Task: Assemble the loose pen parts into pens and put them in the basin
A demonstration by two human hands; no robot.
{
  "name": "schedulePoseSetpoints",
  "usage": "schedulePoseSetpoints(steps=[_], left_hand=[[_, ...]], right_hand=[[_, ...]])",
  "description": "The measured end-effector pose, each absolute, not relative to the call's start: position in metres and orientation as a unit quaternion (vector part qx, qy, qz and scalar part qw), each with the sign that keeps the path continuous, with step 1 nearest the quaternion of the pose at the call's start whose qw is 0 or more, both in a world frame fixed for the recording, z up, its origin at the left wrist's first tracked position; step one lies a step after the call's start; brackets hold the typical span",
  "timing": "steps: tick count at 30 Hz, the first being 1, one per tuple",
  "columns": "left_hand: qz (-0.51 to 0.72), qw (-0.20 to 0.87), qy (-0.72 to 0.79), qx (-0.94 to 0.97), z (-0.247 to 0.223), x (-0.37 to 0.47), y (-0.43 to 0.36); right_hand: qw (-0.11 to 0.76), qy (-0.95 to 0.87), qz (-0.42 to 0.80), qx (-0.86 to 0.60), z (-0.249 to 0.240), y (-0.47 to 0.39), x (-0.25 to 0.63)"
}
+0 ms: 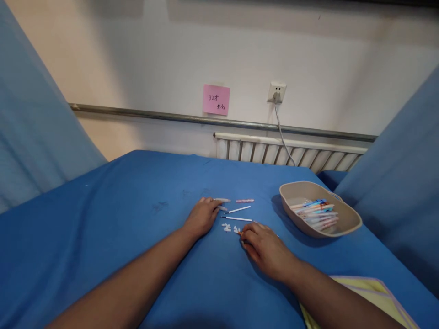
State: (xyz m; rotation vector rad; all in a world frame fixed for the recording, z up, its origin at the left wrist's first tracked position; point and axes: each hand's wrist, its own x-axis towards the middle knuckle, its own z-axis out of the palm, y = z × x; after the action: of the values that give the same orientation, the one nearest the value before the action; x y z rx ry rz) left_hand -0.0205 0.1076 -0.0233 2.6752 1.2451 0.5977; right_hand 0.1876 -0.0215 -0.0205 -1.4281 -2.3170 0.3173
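Observation:
On the blue cloth, my left hand (203,215) lies with its fingers closed at a pale pen barrel (222,199). Another short pale pen piece (222,208) shows by its fingertips. To their right is a pink patterned pen tube (245,201). Two white pen refills, an upper refill (239,209) and a lower refill (238,219), lie between my hands. My right hand (262,242) is curled with fingers pinched beside small white pieces (227,227). A bit of orange (239,233) shows at its fingertips; the rest is hidden.
A beige bin (298,222) with several pens (317,212) stands at the right. A yellow cloth (370,292) lies under my right forearm. Behind the table are a radiator (267,151), a metal rail (164,115) and a plugged-in cable (281,132). Blue curtains (37,114) hang at both sides.

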Motion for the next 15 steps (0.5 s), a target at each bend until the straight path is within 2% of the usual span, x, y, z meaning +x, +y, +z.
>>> schedulePoseSetpoints(steps=[7,15], left_hand=[[0.216,0.063,0.44,0.869,-0.024,-0.022,0.11],[0.257,0.201,0.438,0.838,-0.017,-0.026,0.095]], right_hand=[[0.19,-0.826,0.108,-0.519,-0.02,-0.021,0.19],[0.22,-0.792,0.112,-0.558,-0.02,-0.017,0.196]])
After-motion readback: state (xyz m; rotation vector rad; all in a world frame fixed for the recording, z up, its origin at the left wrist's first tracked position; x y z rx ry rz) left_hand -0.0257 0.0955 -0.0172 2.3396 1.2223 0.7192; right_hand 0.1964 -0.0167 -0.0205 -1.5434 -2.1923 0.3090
